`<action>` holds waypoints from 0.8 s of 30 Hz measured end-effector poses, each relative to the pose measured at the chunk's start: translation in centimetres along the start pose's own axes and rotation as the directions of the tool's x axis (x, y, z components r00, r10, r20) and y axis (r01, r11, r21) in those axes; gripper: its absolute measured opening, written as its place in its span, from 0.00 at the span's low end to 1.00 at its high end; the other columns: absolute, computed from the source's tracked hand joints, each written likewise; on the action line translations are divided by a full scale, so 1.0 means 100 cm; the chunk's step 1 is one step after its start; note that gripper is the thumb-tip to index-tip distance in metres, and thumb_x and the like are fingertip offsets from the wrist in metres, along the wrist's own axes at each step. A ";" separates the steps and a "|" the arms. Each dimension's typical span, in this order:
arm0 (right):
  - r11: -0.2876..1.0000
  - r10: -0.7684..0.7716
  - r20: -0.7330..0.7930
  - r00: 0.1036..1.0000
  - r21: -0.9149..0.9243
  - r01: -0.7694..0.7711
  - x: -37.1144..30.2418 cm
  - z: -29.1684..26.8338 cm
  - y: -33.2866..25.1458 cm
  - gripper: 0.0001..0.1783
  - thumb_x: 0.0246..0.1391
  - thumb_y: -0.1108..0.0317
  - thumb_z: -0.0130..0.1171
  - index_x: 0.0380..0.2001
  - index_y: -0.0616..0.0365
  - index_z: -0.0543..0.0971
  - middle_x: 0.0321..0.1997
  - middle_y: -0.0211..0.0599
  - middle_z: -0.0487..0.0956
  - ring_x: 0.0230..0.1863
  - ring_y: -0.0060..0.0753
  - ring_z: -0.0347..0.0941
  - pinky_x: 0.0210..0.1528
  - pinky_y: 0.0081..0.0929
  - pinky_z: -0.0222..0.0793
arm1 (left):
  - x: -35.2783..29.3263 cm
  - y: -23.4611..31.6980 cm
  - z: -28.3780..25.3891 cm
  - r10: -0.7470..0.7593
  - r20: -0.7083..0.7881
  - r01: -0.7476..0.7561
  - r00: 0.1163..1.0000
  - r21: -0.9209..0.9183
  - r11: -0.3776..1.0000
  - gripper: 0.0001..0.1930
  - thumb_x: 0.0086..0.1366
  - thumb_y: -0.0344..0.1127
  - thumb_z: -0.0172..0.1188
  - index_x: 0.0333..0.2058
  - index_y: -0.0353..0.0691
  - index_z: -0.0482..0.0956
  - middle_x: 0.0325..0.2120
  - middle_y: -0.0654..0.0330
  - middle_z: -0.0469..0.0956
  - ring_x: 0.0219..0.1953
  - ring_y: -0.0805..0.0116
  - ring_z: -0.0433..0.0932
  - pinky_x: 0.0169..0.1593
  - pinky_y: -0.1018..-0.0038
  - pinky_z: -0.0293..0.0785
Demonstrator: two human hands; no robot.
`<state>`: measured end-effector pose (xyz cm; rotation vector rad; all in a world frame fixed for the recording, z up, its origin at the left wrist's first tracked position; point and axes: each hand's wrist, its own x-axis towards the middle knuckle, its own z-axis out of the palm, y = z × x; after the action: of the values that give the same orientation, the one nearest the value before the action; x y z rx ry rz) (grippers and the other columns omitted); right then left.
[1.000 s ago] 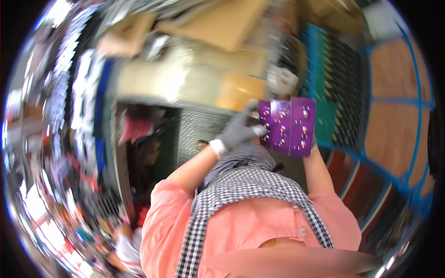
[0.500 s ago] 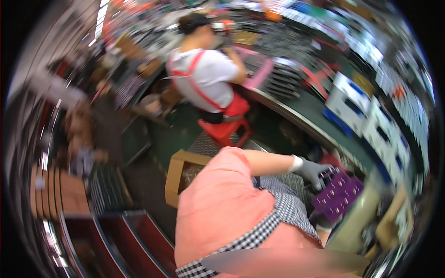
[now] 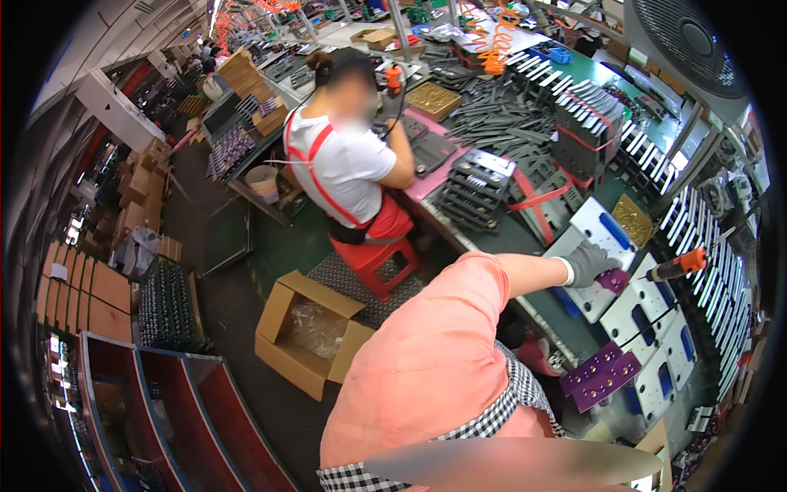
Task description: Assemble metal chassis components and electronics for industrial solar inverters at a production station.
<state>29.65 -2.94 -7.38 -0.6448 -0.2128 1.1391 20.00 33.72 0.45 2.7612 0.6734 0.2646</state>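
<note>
Purple panels (image 3: 607, 383) dotted with small brass-coloured fittings sit on the person's side of a white plate (image 3: 589, 225) with a blue strip, well apart from it, at the near edge of a green-topped workbench (image 3: 507, 240). Reaching over that plate, the gray-gloved left hand (image 3: 590, 264) has its fingers bent closed on a small purple piece (image 3: 613, 280). Out of sight is the right hand; whether its fingers are spread or gripping cannot be told.

Just right of the plate, an orange-ended power tool (image 3: 679, 265) lies near more white plates (image 3: 627, 305), which continue toward the person. Dark metal parts (image 3: 471, 187) are stacked to the plate's left. Farther left, a co-worker (image 3: 348, 172) in a white shirt with red straps sits on a red stool (image 3: 369, 264). An open cardboard box (image 3: 288, 361) stands on the floor, well left of the plate and nearer the wearer, who is dressed in a salmon shirt (image 3: 410, 369) and checked apron (image 3: 525, 394).
</note>
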 end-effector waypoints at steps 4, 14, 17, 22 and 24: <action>0.990 0.007 0.059 0.998 -0.141 0.001 0.034 -0.016 -0.030 0.47 0.47 0.55 0.63 0.70 0.54 0.60 0.66 0.45 0.69 0.66 0.51 0.67 0.67 0.58 0.64 | 0.041 -0.011 0.031 0.034 0.142 -0.057 0.989 0.160 0.985 0.34 0.59 0.43 0.66 0.66 0.64 0.68 0.49 0.57 0.77 0.52 0.54 0.77 0.52 0.57 0.68; 0.942 0.041 0.120 0.992 -0.336 0.002 0.113 0.055 -0.063 0.51 0.42 0.53 0.67 0.69 0.63 0.61 0.63 0.50 0.72 0.60 0.52 0.74 0.60 0.50 0.75 | 0.051 -0.032 -0.019 0.092 0.264 -0.103 0.960 0.027 0.994 0.44 0.52 0.50 0.72 0.68 0.56 0.66 0.57 0.50 0.72 0.59 0.51 0.73 0.58 0.54 0.69; 0.953 0.083 0.127 0.988 -0.301 -0.041 0.145 0.096 -0.057 0.54 0.42 0.54 0.70 0.70 0.65 0.59 0.66 0.49 0.70 0.63 0.52 0.72 0.63 0.50 0.73 | 0.036 -0.001 -0.025 -0.010 0.102 0.072 0.995 -0.631 0.772 0.45 0.58 0.51 0.69 0.71 0.48 0.59 0.59 0.50 0.71 0.58 0.52 0.75 0.57 0.54 0.73; 0.965 0.170 0.059 0.984 -0.211 -0.154 0.191 0.129 -0.050 0.40 0.43 0.59 0.67 0.60 0.64 0.72 0.58 0.43 0.78 0.56 0.36 0.77 0.56 0.35 0.75 | 0.034 -0.003 -0.024 0.188 0.516 0.506 0.836 -0.856 0.103 0.44 0.59 0.30 0.68 0.70 0.39 0.52 0.48 0.56 0.79 0.43 0.67 0.82 0.44 0.67 0.83; 0.978 0.187 0.139 0.972 -0.116 -0.171 0.205 0.132 -0.048 0.36 0.44 0.60 0.65 0.56 0.67 0.75 0.54 0.45 0.81 0.53 0.38 0.79 0.58 0.36 0.75 | 0.053 -0.023 -0.028 0.074 0.421 0.376 0.904 -0.866 0.330 0.45 0.55 0.27 0.71 0.69 0.35 0.57 0.51 0.51 0.76 0.51 0.62 0.79 0.52 0.67 0.81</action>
<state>35.82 18.90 2.67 -0.6805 -0.3488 1.3593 22.97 38.78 2.97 1.4876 0.4328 0.0081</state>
